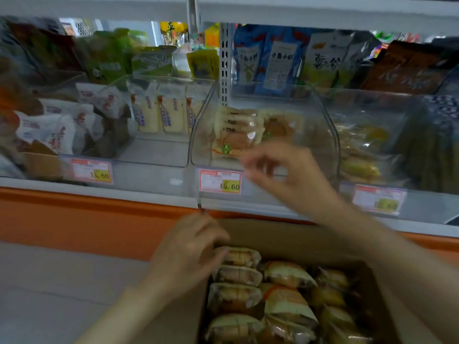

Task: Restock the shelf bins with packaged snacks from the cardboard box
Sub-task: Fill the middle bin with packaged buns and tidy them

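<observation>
Cardboard box [285, 234] below the shelf [149, 192] front edge holds the snacks: fingers of the left hand [188, 254] grip its far-left pack [239, 255], the right hand [285, 170] hangs slack and empty before the clear bin [198, 135]; lift straight, stack flat.

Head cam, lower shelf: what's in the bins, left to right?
white-wrapped snacks → pale yellow packs → bun packs → yellowish packs → dark green packs
</observation>
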Demonstrator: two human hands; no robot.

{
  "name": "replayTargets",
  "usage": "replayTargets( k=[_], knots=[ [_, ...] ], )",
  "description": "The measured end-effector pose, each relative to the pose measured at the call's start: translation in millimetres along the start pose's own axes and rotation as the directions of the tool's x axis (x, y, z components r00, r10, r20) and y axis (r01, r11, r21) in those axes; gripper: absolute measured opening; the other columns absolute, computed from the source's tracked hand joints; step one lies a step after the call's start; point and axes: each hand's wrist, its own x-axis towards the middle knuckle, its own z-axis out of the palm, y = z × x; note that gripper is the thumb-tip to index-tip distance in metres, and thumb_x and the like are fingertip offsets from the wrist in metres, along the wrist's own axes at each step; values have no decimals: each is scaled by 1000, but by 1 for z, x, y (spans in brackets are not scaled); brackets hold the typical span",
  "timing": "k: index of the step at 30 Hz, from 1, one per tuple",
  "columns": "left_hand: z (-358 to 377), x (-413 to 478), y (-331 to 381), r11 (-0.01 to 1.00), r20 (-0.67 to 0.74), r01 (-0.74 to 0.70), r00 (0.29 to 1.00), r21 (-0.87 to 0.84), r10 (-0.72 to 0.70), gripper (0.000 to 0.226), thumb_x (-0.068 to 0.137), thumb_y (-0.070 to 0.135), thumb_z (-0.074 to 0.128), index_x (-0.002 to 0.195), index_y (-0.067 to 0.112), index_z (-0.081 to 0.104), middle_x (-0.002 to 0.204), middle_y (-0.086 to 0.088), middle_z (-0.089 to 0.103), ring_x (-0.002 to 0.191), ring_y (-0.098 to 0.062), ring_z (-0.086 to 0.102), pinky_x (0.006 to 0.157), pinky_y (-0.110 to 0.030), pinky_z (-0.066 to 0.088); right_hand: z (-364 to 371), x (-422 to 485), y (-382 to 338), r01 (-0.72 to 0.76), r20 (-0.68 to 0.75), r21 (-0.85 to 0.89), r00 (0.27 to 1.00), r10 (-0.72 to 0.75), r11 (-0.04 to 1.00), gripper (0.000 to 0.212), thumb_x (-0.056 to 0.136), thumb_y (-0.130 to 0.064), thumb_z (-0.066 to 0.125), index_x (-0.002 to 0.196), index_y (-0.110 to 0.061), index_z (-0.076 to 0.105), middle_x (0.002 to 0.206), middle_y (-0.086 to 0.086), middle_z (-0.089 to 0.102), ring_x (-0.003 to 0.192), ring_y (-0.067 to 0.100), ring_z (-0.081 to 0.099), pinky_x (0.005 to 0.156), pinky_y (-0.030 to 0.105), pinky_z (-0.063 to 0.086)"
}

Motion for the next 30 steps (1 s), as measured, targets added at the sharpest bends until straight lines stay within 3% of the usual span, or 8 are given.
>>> replayTargets(
  k=[2, 4, 8, 10, 17, 22, 27, 30],
  knots=[
    [19, -32, 15, 998, 294, 49, 955, -40, -35, 15, 79, 42, 66, 85, 29, 68, 88, 11, 61, 86, -9, 53, 70, -22, 37, 10, -65, -11, -108, 175, 36, 980, 100, 994, 13, 88, -34, 65, 95, -25, 68, 85, -12, 66, 76, 4, 62, 65, 15, 49],
    [39, -56, 26, 985, 548, 172, 825, -12, -138, 32, 82, 56, 54, 97, 31, 66, 100, 15, 60, 100, -7, 50, 78, -22, 35, 26, -125, -4, -343, 380, -84, 857, 348, 936, 9, 86, -35, 67, 92, -29, 68, 81, -17, 63, 77, 1, 61, 66, 9, 44],
    [72, -86, 39, 967, 687, 207, 681, 150, -253, 48, 81, 59, 47, 118, 31, 57, 122, 12, 56, 121, -10, 40, 95, -27, 29, 55, -212, 29, -460, 624, -446, 455, 635, 768, 13, 91, -31, 60, 104, -32, 61, 104, -14, 62, 98, 7, 61, 76, 19, 48],
    [84, -90, 45, 958, 708, 164, 647, 236, -285, 51, 78, 58, 50, 120, 30, 55, 123, 10, 57, 123, -12, 40, 97, -30, 26, 68, -237, 36, -433, 624, -520, 397, 673, 737, 25, 90, -30, 57, 115, -27, 57, 116, -7, 61, 106, 15, 60, 78, 28, 49],
    [101, -91, 52, 933, 691, 169, 633, 317, -349, 41, 80, 50, 60, 114, 29, 54, 113, 5, 61, 110, -21, 53, 85, -32, 36, 89, -265, 43, -420, 571, -567, 419, 706, 708, 52, 80, -32, 69, 128, -23, 50, 127, 0, 58, 112, 22, 58, 87, 34, 50],
    [67, -84, 42, 890, 596, 455, 703, 42, -388, 48, 78, 57, 62, 122, 40, 51, 106, 21, 63, 92, -5, 62, 68, -23, 46, 59, -247, 40, -552, 515, -412, 516, 685, 725, 46, 76, -41, 73, 120, -31, 60, 117, -14, 61, 109, 8, 58, 86, 26, 51],
    [-9, -51, 37, 816, 331, 500, 852, -289, -405, 38, 72, 59, 65, 106, 44, 57, 100, 25, 66, 91, 4, 63, 71, -26, 52, -17, -189, 6, -505, 365, -172, 765, 531, 846, 43, 69, -46, 79, 110, -41, 65, 103, -22, 64, 100, -6, 59, 83, 23, 50],
    [-59, -22, 34, 827, 135, 418, 908, -376, -397, 39, 70, 51, 69, 108, 43, 61, 105, 22, 67, 96, 4, 63, 74, -12, 48, -62, -133, -30, -412, 238, -41, 881, 410, 910, 43, 68, -45, 78, 109, -47, 64, 103, -26, 66, 94, -8, 63, 75, 10, 50]
  ],
)
